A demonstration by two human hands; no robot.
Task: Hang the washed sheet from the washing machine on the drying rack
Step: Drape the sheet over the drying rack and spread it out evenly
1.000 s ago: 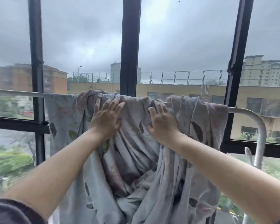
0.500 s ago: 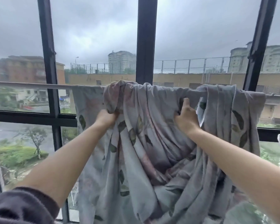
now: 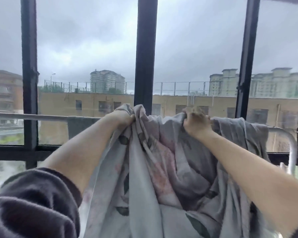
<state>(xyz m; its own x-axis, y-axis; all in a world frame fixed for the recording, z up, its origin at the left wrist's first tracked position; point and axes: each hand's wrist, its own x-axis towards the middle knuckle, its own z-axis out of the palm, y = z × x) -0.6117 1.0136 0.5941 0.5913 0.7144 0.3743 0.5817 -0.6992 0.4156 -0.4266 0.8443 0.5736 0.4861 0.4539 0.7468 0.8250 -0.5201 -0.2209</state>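
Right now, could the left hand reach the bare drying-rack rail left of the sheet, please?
Probably yes: nothing stands between the left hand and that rail, though it must first release the sheet.

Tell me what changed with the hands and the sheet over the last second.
A second ago both hands lay flat, fingers spread, on the sheet. Now the left hand and right hand each hold a bunch of it in a tight grip, raised just above the rail. The sheet stays draped over the rail; the rail's left stretch stays bare.
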